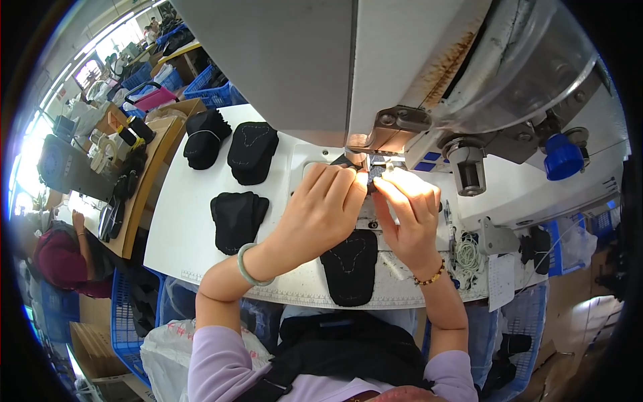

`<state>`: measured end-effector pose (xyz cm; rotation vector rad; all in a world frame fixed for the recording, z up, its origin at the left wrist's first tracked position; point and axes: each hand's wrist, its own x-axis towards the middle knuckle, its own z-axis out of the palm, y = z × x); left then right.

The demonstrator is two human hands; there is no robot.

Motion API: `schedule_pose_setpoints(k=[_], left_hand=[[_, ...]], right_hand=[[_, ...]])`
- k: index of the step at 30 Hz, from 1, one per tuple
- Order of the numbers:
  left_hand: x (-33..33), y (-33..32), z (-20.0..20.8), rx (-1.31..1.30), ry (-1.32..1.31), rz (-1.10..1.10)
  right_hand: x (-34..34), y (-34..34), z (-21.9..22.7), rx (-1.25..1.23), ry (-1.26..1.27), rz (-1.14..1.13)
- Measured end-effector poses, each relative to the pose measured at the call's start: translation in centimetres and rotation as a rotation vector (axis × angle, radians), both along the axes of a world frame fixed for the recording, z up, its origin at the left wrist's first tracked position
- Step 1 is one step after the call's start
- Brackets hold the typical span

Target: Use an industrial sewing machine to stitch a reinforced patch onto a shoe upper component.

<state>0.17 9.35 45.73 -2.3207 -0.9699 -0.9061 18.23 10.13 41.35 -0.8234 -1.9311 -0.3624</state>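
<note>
Under the lit head of a sewing machine (402,124), both hands meet at a small piece of dark fabric (372,183). My left hand (325,204) pinches it from the left, fingertips close to the needle area. From the right, my right hand (410,208) grips the same piece between thumb and fingers. Most of the piece is hidden by my fingers and the machine. Nearer to me, a black shaped fabric piece (349,268) with light stitch lines lies on the white table. Stacks of similar black pieces (252,153) stand to the left.
A bundle of pale cord (470,254) and a hanging paper slip (501,281) are at the right. Blue baskets (137,321) stand below the table's edge. At far left, a person in a dark red top (63,258) sits by another machine (74,167).
</note>
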Motion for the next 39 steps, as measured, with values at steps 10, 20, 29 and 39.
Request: schedule_pose_setpoints(k=[10, 20, 29, 39], left_hand=[[-4.1, 4.3, -2.5, -0.289, -0.343, -0.435], [-3.1, 2.0, -1.2, -0.131, -0.138, -0.386], [0.9, -1.9, -1.8, -0.191, -0.168, -0.032], [0.2, -1.5, -2.6, -0.197, -0.177, -0.136]], right_hand=[[0.1, 0.8, -0.5, 0.05, 0.055, 0.031], [-0.4, 0.4, -1.6, 0.204, 0.04, 0.096], [1.1, 0.1, -1.5, 0.161, 0.044, 0.26], [1.9, 0.4, -0.2, 0.14, -0.002, 0.365]])
